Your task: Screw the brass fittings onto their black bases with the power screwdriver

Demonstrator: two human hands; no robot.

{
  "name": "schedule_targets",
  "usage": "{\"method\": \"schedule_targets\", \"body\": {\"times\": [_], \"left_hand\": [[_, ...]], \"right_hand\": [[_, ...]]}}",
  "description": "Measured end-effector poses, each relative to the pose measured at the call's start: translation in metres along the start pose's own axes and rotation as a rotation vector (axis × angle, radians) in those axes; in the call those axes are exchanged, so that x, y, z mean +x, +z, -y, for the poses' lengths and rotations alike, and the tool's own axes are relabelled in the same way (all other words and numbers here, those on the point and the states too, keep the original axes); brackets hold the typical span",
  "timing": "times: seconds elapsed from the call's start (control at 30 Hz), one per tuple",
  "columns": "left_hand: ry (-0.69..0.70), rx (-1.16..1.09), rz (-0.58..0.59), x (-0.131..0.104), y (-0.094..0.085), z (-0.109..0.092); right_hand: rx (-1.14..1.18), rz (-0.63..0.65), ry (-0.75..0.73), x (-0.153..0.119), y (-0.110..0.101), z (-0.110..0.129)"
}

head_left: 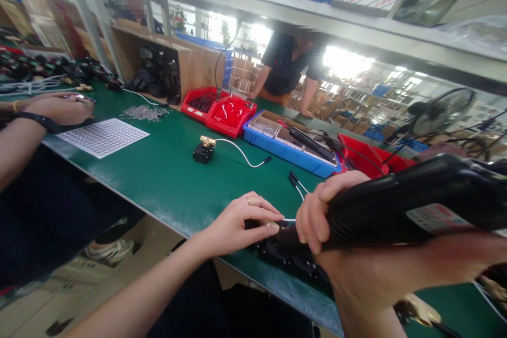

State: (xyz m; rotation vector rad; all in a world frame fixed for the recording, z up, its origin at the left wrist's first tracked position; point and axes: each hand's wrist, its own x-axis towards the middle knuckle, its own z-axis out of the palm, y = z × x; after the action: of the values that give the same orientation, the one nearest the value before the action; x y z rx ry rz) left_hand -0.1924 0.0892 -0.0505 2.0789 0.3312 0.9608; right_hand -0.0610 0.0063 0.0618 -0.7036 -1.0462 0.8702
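Observation:
My right hand [317, 216] grips a black electric screwdriver [415, 203], its tip pointing down at a black fixture [293, 261] near the green table's front edge. My left hand [241, 222] pinches a small brass part [272, 225] with a thin white wire right at the tool tip, a ring on one finger. A finished black block with a brass fitting and white wire [205, 149] lies further back on the mat.
Red bins [232, 113] and a blue bin [293, 156] of parts sit behind. A co-worker's hand [63, 108] at left rests by a white perforated sheet [103, 136] and a pile of screws [144, 112]. Another person stands beyond the table. A fan [439, 113] is at right.

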Motion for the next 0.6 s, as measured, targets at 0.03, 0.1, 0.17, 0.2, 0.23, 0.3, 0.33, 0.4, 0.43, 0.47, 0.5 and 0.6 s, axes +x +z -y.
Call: {"method": "schedule_targets", "body": {"times": [0.03,0.1,0.17,0.2,0.23,0.3,0.33,0.4,0.43,0.47,0.5,0.6], "left_hand": [[-0.011,-0.017,-0.009,-0.003,-0.003,0.001],[-0.026,-0.046,-0.005,-0.009,-0.008,0.006],[-0.037,-0.069,0.001,-0.013,-0.009,0.010],[-0.037,-0.076,-0.003,-0.014,-0.009,0.012],[-0.035,-0.079,-0.009,-0.015,-0.008,0.013],[-0.027,-0.079,-0.022,-0.016,-0.007,0.014],[-0.021,-0.077,-0.029,-0.016,-0.006,0.014],[-0.011,-0.075,-0.040,-0.015,-0.004,0.013],[-0.006,-0.079,-0.046,-0.015,-0.004,0.013],[-0.002,-0.084,-0.050,-0.015,-0.003,0.013],[-0.001,-0.090,-0.053,-0.015,-0.003,0.013],[-0.027,-0.138,-0.054,-0.016,-0.001,0.016]], "right_hand": [[0.009,0.003,0.001,0.000,0.001,-0.003],[0.010,-0.013,0.001,0.001,0.003,-0.009],[-0.004,-0.019,0.008,0.002,0.005,-0.015],[-0.013,-0.016,0.017,0.002,0.006,-0.018],[-0.019,-0.016,0.022,0.003,0.006,-0.020],[-0.024,-0.005,0.021,0.003,0.007,-0.022],[-0.023,-0.008,0.021,0.003,0.007,-0.022],[-0.025,-0.020,0.028,0.003,0.008,-0.022],[-0.030,-0.018,0.030,0.003,0.008,-0.021],[-0.037,-0.013,0.033,0.003,0.008,-0.020],[-0.044,-0.006,0.037,0.003,0.008,-0.019],[-0.056,0.005,0.049,0.002,0.007,-0.018]]}}
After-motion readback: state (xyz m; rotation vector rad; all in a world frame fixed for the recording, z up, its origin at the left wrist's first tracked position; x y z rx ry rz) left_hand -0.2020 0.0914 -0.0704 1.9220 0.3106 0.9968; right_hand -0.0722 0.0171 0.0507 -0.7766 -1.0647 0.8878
